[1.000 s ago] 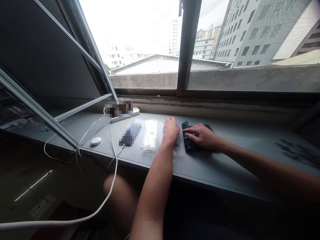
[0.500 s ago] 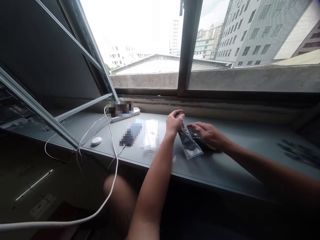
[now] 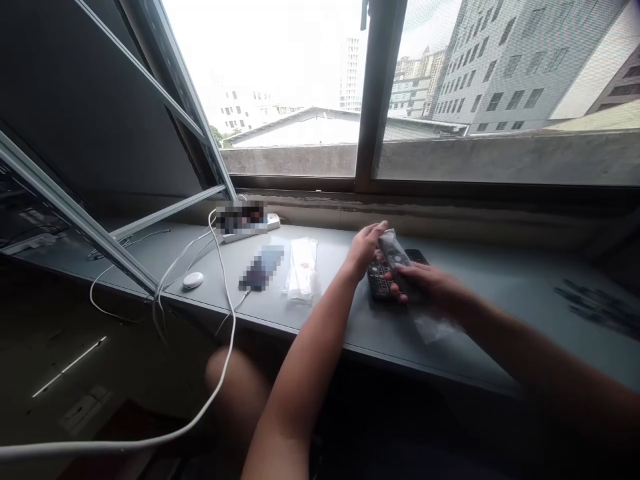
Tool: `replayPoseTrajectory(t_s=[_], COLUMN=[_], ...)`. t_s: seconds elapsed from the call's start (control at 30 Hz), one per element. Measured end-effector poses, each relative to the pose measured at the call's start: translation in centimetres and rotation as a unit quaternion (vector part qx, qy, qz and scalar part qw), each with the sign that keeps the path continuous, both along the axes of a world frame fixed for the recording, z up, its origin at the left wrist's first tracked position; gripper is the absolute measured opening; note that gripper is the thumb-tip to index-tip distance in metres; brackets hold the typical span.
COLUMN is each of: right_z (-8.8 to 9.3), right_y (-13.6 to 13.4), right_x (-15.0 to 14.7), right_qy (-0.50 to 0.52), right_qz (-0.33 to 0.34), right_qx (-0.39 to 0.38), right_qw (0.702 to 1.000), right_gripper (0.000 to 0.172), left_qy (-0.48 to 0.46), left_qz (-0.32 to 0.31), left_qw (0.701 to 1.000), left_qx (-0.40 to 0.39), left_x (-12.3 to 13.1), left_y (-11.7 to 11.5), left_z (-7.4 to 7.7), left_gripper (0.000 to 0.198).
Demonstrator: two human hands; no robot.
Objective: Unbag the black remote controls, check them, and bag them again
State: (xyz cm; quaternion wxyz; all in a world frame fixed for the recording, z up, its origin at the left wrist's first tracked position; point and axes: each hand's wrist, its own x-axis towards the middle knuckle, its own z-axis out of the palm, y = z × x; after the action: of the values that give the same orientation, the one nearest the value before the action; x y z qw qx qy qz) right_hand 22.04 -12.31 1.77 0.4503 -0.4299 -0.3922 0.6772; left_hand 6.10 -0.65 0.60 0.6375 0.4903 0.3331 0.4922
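Note:
My left hand (image 3: 366, 250) is closed on the upper end of a clear plastic bag (image 3: 393, 241) with a dark remote control inside. My right hand (image 3: 425, 283) grips the same bag lower down, fingers wrapped round its middle. The loose lower end of the bag is blurred and hangs toward the table's front edge. Beneath the hands lies a black remote control (image 3: 379, 288) with rows of small keys, partly covered by the fingers. Another dark piece (image 3: 416, 256) shows behind the bag; whether it belongs to the same remote I cannot tell.
Flat clear bags (image 3: 303, 270) lie on the grey table (image 3: 345, 327) left of my hands. Further left are a blurred-out phone (image 3: 263, 268), a white round device (image 3: 193, 281), a power strip (image 3: 250, 232) and a white cable (image 3: 234, 320). Dark slim items (image 3: 595, 307) lie far right.
The bag has swung right and now sits between both hands. My right hand has let go of the remote it held and grips the bag. A remote now lies on the table.

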Motion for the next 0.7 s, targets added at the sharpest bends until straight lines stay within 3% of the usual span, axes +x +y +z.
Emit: replayPoseTrajectory(t_s=[0.07,0.2,0.47,0.7], right_z=[0.0,0.3,-0.2,-0.7], right_y=[-0.2,-0.6,-0.7,-0.5], right_x=[-0.1,-0.4,-0.3,0.0], right_qy=[0.003,-0.014,-0.007,0.039], right_qz=[-0.007,0.001,0.032,0.032], right_qx=[0.015,0.022,-0.034,-0.024], right_qw=[1.000,1.000,0.999,0.998], right_gripper=[0.020,0.015,0.018,0.017], left_qy=[-0.002,0.019,-0.009,-0.015], left_qz=[-0.051,-0.104,-0.104,-0.076], left_qw=[0.999,0.994,0.994,0.996], left_qx=[-0.001,0.021,0.027,0.042], left_x=[-0.3,-0.8,-1.0,-0.9], left_y=[-0.2,-0.6,-0.6,-0.6], left_z=[0.3,0.6,0.7,0.8], left_gripper=[0.054,0.058,0.047,0.059])
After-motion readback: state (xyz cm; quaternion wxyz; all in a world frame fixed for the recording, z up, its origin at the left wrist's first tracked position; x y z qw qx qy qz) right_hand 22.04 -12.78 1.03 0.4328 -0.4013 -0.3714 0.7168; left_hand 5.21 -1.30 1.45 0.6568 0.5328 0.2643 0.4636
